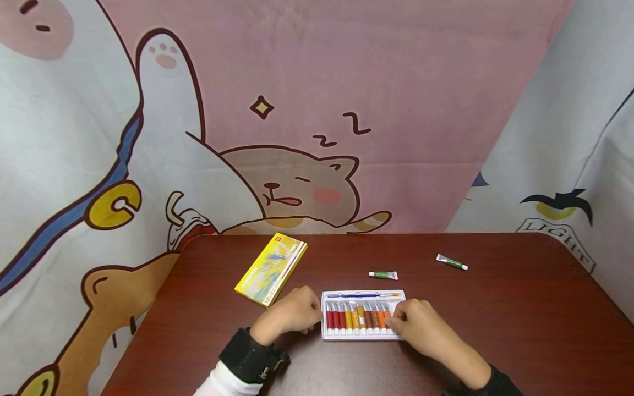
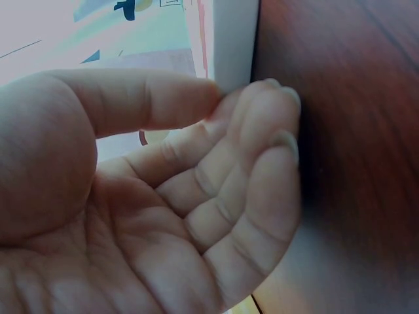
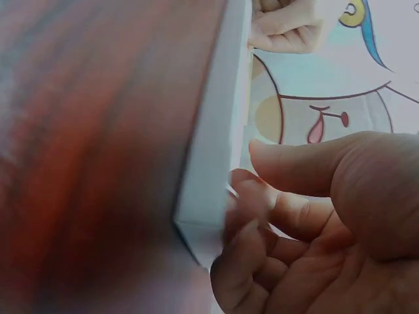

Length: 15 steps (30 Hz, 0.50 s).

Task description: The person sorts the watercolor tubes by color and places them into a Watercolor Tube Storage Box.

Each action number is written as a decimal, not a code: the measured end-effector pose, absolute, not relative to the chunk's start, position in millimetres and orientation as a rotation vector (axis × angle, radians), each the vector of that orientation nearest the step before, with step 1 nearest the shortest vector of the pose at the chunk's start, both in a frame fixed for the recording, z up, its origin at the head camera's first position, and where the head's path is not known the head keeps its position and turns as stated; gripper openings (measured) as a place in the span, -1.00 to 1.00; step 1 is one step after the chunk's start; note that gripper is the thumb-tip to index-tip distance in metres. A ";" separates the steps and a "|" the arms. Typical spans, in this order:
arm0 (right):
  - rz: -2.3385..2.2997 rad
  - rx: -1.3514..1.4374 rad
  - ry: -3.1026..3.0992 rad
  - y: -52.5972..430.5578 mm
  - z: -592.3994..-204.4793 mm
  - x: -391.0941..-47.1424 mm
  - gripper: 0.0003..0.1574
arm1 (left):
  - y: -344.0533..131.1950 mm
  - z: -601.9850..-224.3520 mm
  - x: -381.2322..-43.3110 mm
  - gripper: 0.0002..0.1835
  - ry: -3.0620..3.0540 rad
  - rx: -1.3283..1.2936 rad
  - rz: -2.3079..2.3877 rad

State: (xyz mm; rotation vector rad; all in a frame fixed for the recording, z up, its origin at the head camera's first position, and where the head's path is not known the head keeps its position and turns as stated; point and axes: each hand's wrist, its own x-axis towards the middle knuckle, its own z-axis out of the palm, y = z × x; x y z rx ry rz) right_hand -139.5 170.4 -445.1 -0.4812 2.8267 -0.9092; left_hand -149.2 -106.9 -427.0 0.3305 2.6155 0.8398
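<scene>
A white tray [image 1: 364, 337] on the table holds a row of small paint tubes [image 1: 348, 319], running from red through yellow and brown to orange, with a blue-handled brush [image 1: 353, 296] along its far side. My left hand [image 1: 297, 311] is at the tray's left end; in the left wrist view thumb and fingertips pinch the edge of the white tray [image 2: 232, 52]. Over the tray's right end, my right hand [image 1: 421, 327] has its fingertips at the orange tubes [image 1: 381, 319]. From the right wrist, a gap shows between thumb and index finger [image 3: 294, 209], the other fingers loosely curled beside the tray's corner.
Behind the tray lies a green paint tube [image 1: 383, 275], and another green tube [image 1: 452, 262] lies farther right. A yellow paint box [image 1: 271, 269] rests at an angle beyond my left hand. The brown table [image 1: 525, 308] ends at a cartoon-printed cloth [image 1: 396, 110].
</scene>
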 end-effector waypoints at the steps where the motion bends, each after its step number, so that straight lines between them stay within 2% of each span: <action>1: -0.913 -0.495 2.828 172.5 -442.4 -140.4 -0.67 | -106.7 -426.3 -149.3 -0.74 2.616 0.332 0.839; 6: -0.915 -0.544 2.954 186.8 -429.9 -148.9 -0.90 | -105.7 -425.3 -150.2 -0.74 2.611 0.333 0.840; 8: -0.905 -0.564 3.013 193.9 -426.6 -153.6 -0.94 | -105.8 -425.7 -150.3 -0.74 2.607 0.327 0.844; 15: -0.787 -0.679 3.104 221.0 -420.4 -174.2 -0.57 | -107.1 -427.6 -149.4 -0.75 2.598 0.318 0.853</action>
